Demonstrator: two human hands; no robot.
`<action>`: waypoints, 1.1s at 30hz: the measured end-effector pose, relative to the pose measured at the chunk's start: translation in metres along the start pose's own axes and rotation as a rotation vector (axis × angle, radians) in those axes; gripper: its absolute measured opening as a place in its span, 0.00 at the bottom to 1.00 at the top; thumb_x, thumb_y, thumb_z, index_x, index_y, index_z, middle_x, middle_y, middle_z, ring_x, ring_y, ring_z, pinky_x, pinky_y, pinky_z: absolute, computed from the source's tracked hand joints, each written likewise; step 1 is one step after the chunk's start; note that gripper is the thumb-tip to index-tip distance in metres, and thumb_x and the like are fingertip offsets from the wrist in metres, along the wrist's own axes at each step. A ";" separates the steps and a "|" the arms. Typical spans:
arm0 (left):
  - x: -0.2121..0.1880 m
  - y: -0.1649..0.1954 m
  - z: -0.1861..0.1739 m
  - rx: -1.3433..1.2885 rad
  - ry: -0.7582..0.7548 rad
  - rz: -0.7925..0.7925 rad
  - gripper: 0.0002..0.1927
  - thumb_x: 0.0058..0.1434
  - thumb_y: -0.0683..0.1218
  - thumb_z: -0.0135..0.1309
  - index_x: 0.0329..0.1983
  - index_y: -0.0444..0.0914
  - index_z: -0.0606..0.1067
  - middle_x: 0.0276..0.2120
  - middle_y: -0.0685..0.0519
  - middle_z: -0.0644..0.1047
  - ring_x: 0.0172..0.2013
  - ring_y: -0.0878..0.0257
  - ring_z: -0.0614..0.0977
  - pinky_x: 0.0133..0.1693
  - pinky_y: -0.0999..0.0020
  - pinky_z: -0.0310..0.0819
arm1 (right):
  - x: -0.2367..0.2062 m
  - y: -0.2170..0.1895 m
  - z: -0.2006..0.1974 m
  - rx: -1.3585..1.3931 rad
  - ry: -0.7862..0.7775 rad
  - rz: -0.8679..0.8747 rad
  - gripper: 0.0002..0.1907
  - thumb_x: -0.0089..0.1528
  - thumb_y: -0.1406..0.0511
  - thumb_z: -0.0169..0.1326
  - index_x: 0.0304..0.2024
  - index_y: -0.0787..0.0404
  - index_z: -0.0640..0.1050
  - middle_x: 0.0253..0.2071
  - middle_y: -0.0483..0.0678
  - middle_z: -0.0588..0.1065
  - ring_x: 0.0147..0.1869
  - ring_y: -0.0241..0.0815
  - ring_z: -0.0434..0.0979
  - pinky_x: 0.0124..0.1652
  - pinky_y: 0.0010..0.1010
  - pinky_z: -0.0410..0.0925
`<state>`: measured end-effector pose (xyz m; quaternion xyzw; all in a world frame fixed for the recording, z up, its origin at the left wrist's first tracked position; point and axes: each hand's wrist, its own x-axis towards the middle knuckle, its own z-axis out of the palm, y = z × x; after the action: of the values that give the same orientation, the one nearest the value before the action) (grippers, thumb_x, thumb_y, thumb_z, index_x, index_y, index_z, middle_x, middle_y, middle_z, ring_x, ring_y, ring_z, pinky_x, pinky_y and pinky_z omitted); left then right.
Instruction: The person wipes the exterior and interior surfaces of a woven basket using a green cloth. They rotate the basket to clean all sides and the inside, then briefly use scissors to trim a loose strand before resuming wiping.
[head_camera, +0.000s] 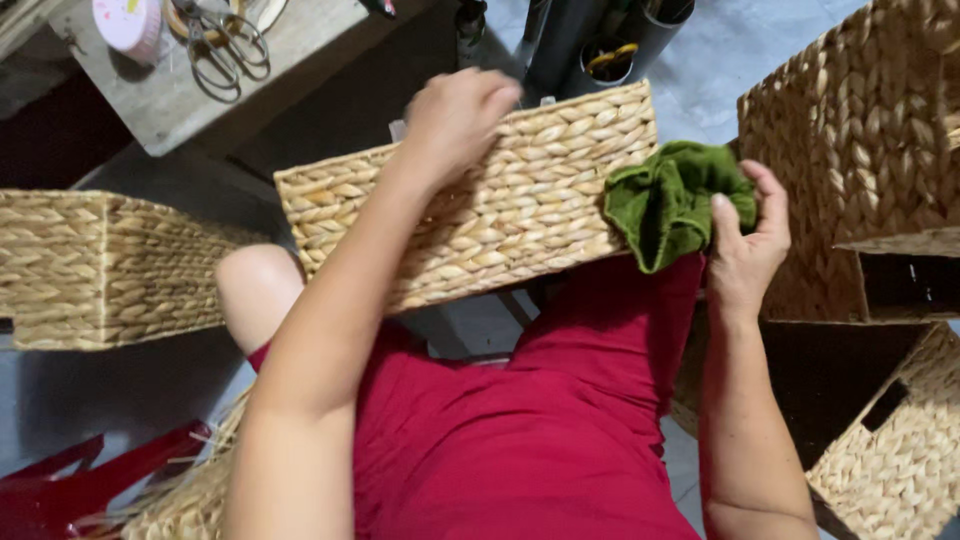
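A rectangular woven straw basket (530, 210) rests across my knees, its side facing up. My left hand (455, 115) grips its far top edge, fingers curled over the rim. My right hand (745, 245) is closed on a crumpled green cloth (665, 205), which presses against the basket's right end. I am seated in red clothing (520, 440).
More woven baskets stand around: one at the left (90, 265), a tall one at the upper right (860, 130), another at the lower right (900, 460). A grey bench (160, 90) with scissors (225, 40) and a pink tape roll (130, 22) is at the top left. Red plastic (70, 490) lies lower left.
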<state>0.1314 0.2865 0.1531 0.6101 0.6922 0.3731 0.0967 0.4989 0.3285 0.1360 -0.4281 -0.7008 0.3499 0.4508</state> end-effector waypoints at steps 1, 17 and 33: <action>0.014 0.007 0.013 -0.051 -0.071 0.002 0.19 0.68 0.59 0.47 0.43 0.44 0.83 0.38 0.44 0.82 0.42 0.43 0.82 0.45 0.49 0.75 | -0.003 0.001 0.002 -0.039 -0.005 -0.008 0.25 0.72 0.67 0.58 0.71 0.62 0.71 0.68 0.55 0.70 0.70 0.46 0.72 0.70 0.34 0.66; 0.014 0.094 0.015 0.012 -0.226 -0.151 0.23 0.63 0.65 0.50 0.33 0.45 0.84 0.29 0.44 0.81 0.35 0.44 0.82 0.39 0.49 0.75 | -0.023 0.018 -0.007 0.392 0.040 0.294 0.24 0.62 0.70 0.63 0.61 0.66 0.75 0.55 0.53 0.76 0.55 0.43 0.79 0.58 0.35 0.72; -0.098 0.018 -0.091 -0.837 0.322 -0.053 0.28 0.75 0.64 0.50 0.34 0.34 0.73 0.30 0.62 0.70 0.33 0.73 0.67 0.36 0.75 0.61 | -0.005 -0.031 0.007 1.081 -0.098 0.388 0.21 0.69 0.61 0.53 0.60 0.68 0.74 0.48 0.53 0.77 0.47 0.47 0.78 0.48 0.36 0.73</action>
<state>0.1146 0.1599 0.1971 0.4348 0.5035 0.7084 0.2358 0.4844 0.3113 0.1596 -0.2411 -0.3511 0.7539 0.5002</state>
